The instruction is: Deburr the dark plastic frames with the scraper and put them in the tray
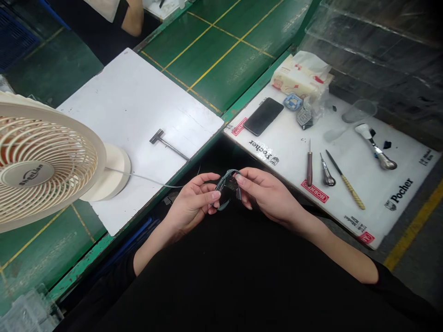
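Observation:
Between my hands is a small bundle of thin grey-blue strands, bent into a loop; its exact kind I cannot make out against the dark background. My left hand pinches the loop's left side between thumb and fingers. The opposite side is pinched by my right hand, thumb on top. Both hands are above my lap, in the gap between two white boards. A dark T-shaped tool lies on the left board, beyond my left hand. To the right, a brown-handled awl rests on the printed board.
A cream fan stands at left, its cord running toward my left hand. On the printed board are a phone, a tissue pack, a metal-handled tool, a yellow-handled file and a clear cup. Another person's arm shows at top.

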The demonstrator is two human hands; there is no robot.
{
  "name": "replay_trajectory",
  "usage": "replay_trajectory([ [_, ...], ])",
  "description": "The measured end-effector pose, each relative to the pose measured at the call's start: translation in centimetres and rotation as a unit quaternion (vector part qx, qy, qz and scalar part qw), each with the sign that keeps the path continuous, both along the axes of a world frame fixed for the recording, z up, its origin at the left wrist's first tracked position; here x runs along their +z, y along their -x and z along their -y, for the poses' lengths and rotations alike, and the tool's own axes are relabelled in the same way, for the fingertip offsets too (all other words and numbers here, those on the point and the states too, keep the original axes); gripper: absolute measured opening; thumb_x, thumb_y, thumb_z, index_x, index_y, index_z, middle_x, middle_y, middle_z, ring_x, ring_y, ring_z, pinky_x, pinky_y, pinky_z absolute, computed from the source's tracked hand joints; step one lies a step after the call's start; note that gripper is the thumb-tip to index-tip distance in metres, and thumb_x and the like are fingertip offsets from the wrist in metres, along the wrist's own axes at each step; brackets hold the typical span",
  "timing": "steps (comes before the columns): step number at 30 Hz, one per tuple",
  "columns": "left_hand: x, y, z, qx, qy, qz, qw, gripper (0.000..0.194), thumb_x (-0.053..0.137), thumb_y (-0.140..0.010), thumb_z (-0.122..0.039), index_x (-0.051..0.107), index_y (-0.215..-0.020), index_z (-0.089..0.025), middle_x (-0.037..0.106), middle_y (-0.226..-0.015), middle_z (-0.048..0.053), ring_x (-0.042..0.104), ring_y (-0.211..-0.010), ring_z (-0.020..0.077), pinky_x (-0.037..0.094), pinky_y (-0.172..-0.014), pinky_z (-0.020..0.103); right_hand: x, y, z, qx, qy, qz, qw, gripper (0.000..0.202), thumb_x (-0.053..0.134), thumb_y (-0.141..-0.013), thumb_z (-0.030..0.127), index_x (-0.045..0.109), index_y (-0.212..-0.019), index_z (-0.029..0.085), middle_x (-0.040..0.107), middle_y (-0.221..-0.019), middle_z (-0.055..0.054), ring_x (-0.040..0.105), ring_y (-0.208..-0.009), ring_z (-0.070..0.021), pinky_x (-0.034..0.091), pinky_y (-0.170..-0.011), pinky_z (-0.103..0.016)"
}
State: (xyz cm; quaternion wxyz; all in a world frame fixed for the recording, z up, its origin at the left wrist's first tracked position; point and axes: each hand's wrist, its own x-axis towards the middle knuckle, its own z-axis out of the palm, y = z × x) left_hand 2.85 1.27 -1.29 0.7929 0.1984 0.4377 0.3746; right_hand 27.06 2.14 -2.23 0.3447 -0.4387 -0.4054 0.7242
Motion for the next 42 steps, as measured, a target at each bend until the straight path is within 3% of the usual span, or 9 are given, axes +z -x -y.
replay_trajectory([
  [4, -0.2, 0.0, -0.1, 0.000, 0.008, 0.012, 1.000, 0.061, 0.115, -0.075, -0.024, 0.079, -0.125, -0.017, 0.075, -0.077, -0.001, 0.065, -0.062, 0.0114, 0.049, -0.052, 0.018, 0.0, 0.0, 0.0, -0.004, 0.003, -0.011, 1.000, 0.051, 0.088, -0.106, 0.071, 0.080, -0.114, 0.021, 0.069, -0.082, 0.000, 0.060, -0.067, -0.0152, 0.050, -0.060, -0.030],
  [8, 0.0, 0.0, -0.1, 0.022, 0.020, 0.045, 0.999, 0.060, 0.114, -0.077, -0.025, 0.081, -0.126, -0.017, 0.074, -0.078, -0.001, 0.064, -0.063, 0.0100, 0.052, -0.052, 0.017, -0.2, -0.1, 0.2, 0.004, -0.070, 0.011, 0.997, 0.054, 0.092, -0.104, 0.066, 0.079, -0.137, 0.026, 0.079, -0.116, -0.007, 0.071, -0.092, -0.0221, 0.059, -0.073, -0.035],
  [12, 0.4, 0.0, -0.2, 0.016, 0.056, 0.074, 0.996, 0.060, 0.114, -0.077, -0.024, 0.081, -0.126, -0.017, 0.070, -0.075, -0.003, 0.062, -0.062, 0.0084, 0.050, -0.052, 0.014, -0.4, -0.1, 0.2, -0.016, -0.200, 0.122, 0.972, 0.040, 0.094, -0.104, 0.059, 0.082, -0.126, 0.027, 0.075, -0.122, -0.008, 0.070, -0.099, -0.0244, 0.061, -0.080, -0.039],
  [14, 0.6, 0.0, -0.3, 0.013, 0.066, 0.079, 0.995, 0.062, 0.115, -0.077, -0.023, 0.080, -0.127, -0.017, 0.070, -0.075, -0.003, 0.061, -0.061, 0.0078, 0.050, -0.052, 0.013, -0.5, -0.1, 0.3, -0.019, -0.215, 0.119, 0.969, 0.039, 0.092, -0.105, 0.061, 0.083, -0.125, 0.028, 0.075, -0.126, -0.009, 0.071, -0.102, -0.0256, 0.062, -0.081, -0.040],
  [18, 0.4, -0.1, -0.3, 0.016, 0.063, 0.076, 0.995, 0.065, 0.115, -0.077, -0.024, 0.079, -0.130, -0.017, 0.071, -0.075, -0.003, 0.062, -0.062, 0.0084, 0.051, -0.052, 0.013, -0.9, -0.1, 0.3, -0.015, -0.173, 0.054, 0.983, 0.045, 0.086, -0.109, 0.070, 0.082, -0.127, 0.029, 0.075, -0.124, -0.008, 0.073, -0.105, -0.0266, 0.064, -0.090, -0.043],
  [23, 0.0, -0.1, -0.1, 0.017, 0.055, 0.071, 0.996, 0.065, 0.114, -0.079, -0.025, 0.079, -0.133, -0.017, 0.072, -0.074, -0.002, 0.064, -0.062, 0.0099, 0.051, -0.052, 0.015, -1.2, 0.0, 0.5, -0.042, -0.160, 0.056, 0.985, 0.042, 0.090, -0.107, 0.065, 0.084, -0.129, 0.029, 0.077, -0.124, -0.008, 0.074, -0.110, -0.0277, 0.062, -0.096, -0.044],
  [28, -0.1, -0.2, 0.1, 0.030, 0.024, 0.052, 0.998, 0.063, 0.113, -0.080, -0.024, 0.078, -0.133, -0.017, 0.074, -0.077, -0.001, 0.066, -0.062, 0.0111, 0.053, -0.053, 0.018, -0.8, 0.2, 0.4, -0.026, -0.091, 0.009, 0.995, 0.040, 0.097, -0.102, 0.060, 0.084, -0.121, 0.027, 0.078, -0.108, -0.005, 0.071, -0.096, -0.0231, 0.058, -0.086, -0.038],
  [33, 0.1, -0.2, 0.1, 0.019, -0.005, 0.043, 0.999, 0.059, 0.112, -0.081, -0.022, 0.079, -0.130, -0.018, 0.079, -0.083, 0.001, 0.067, -0.064, 0.0114, 0.054, -0.053, 0.019, -0.4, 0.2, 0.3, 0.010, -0.010, -0.045, 0.999, 0.045, 0.100, -0.098, 0.062, 0.081, -0.100, 0.022, 0.066, -0.082, 0.001, 0.053, -0.070, -0.0149, 0.045, -0.068, -0.033],
  [42, -0.2, -0.1, 0.6, 0.029, -0.059, -0.001, 0.998, 0.060, 0.109, -0.083, -0.020, 0.075, -0.132, -0.021, 0.083, -0.088, 0.000, 0.074, -0.067, 0.0128, 0.059, -0.057, 0.020, 0.1, -0.2, 0.2, 0.027, 0.023, -0.026, 0.999, 0.048, 0.103, -0.093, 0.061, 0.080, -0.100, 0.019, 0.066, -0.080, 0.002, 0.053, -0.066, -0.0131, 0.043, -0.063, -0.029],
])
